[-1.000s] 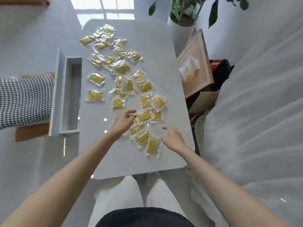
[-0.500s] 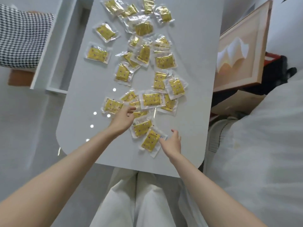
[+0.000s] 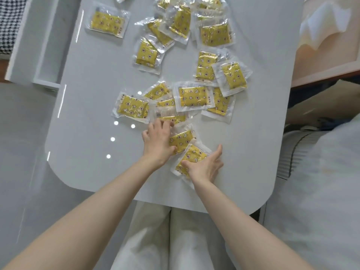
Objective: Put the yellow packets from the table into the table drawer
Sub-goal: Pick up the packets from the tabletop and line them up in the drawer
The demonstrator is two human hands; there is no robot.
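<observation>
While left hand [image 3: 158,142] covers packet [image 3: 183,140], fingers [image 3: 165,123] bent, grip unclear, right hand [image 3: 206,167] splays fingers [image 3: 219,151] against nearest packet [image 3: 194,155].

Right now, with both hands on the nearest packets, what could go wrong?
The yellow packets overlap in glossy wrappers; gathering them with the left hand and right hand could slide the nearest packet off the white table. The open drawer is narrow, so a handful may spill beside it.

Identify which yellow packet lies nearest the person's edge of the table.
The packet touched by the right hand; every other packet lies farther up the table.
</observation>
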